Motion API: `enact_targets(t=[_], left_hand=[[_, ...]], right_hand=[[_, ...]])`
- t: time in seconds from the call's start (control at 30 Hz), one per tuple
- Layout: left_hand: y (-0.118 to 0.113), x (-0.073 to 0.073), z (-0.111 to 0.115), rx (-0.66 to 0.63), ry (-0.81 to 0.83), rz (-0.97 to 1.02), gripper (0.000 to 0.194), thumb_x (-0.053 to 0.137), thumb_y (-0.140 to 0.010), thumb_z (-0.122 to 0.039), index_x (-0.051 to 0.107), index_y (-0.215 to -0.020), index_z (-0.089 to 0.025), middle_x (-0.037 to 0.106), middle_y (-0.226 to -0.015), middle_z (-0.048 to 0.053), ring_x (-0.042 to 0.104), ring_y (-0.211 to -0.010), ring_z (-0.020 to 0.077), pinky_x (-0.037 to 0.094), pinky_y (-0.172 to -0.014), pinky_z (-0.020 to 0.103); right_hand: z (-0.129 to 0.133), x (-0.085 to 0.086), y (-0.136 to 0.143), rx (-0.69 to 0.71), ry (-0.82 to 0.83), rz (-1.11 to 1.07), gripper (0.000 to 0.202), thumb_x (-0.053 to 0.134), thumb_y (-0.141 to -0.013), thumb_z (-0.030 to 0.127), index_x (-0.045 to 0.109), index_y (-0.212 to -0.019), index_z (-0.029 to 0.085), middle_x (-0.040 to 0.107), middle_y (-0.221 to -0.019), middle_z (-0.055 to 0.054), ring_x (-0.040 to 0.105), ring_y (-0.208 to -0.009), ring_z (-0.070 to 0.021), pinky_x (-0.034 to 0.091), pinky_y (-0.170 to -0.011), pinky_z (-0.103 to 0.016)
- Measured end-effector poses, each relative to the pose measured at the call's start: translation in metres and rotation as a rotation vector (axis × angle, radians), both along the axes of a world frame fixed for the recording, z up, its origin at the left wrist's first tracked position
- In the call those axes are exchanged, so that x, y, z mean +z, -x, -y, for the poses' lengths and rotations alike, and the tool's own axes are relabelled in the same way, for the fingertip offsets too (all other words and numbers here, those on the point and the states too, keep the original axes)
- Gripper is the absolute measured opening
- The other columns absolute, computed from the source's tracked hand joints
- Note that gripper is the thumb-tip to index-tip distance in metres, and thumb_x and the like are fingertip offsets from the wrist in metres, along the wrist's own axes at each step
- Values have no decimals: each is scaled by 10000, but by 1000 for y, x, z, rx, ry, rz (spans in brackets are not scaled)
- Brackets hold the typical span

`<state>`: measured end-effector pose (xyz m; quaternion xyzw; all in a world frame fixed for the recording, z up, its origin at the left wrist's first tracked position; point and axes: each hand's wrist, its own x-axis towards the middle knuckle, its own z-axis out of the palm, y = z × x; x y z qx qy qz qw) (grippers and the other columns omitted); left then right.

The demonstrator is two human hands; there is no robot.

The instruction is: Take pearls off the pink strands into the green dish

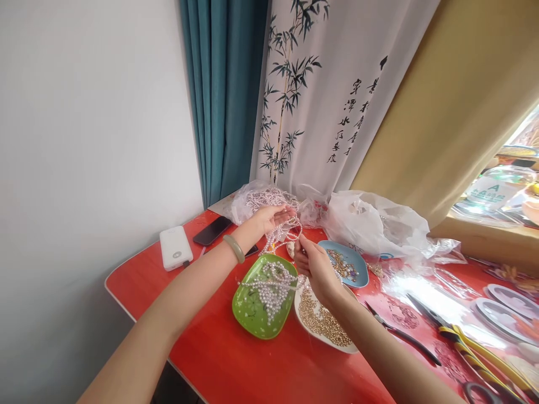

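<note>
My left hand (pixel 274 217), a bangle on its wrist, reaches to the back of the red table with strands of pinkish pearl beads (pixel 286 231) lying over its fingers. Close to its right, my right hand (pixel 314 261) has its fingers closed on a bead strand. Below both hands, a green tray (pixel 248 314) holds loose white pearl beads (pixel 272 297). A white bowl (pixel 300 314) of gold beads sits partly under my right forearm. Behind it stands a blue plate (pixel 357 264) with mixed small beads.
Plastic bags (pixel 370 219) line the back, one with more pearl strands. A white power bank (pixel 176 248) and a dark phone (pixel 211 230) lie at the left. Black-handled pliers (pixel 404 335), yellow-handled pliers (pixel 467 353) and flat packages are on the right.
</note>
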<state>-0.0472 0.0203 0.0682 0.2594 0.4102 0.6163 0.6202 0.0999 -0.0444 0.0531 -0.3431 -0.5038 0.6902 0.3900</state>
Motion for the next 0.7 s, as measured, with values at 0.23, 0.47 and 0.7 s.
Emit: enact_targets(t=[0.23, 0.47, 0.7], left_hand=[[5, -7, 12, -236, -121, -203, 249, 486, -820, -264, 608, -759, -56, 656, -778, 144, 629, -701, 137, 489, -726, 248], [41, -22, 71, -257, -134, -962, 296, 495, -769, -376, 651, -787, -124, 669, -836, 100, 601, -661, 142, 442, -598, 226], [83, -67, 120, -186, -120, -1440, 185, 578, -646, -178, 670, -800, -224, 658, -830, 12, 568, -737, 167, 384, -652, 227]], right_hand=[[-5, -5, -11, -42, -8, 12, 299, 493, -736, 410, 375, -582, 182, 199, -447, 93, 119, -387, -36, 88, -372, -185], [-16, -9, -23, -75, 27, -36, 281, 518, -726, 389, 390, -589, 180, 189, -442, 99, 121, -379, -31, 91, -358, -172], [-21, -9, -30, -102, 46, -36, 280, 543, -709, 388, 401, -592, 177, 194, -429, 101, 124, -370, -26, 94, -348, -166]])
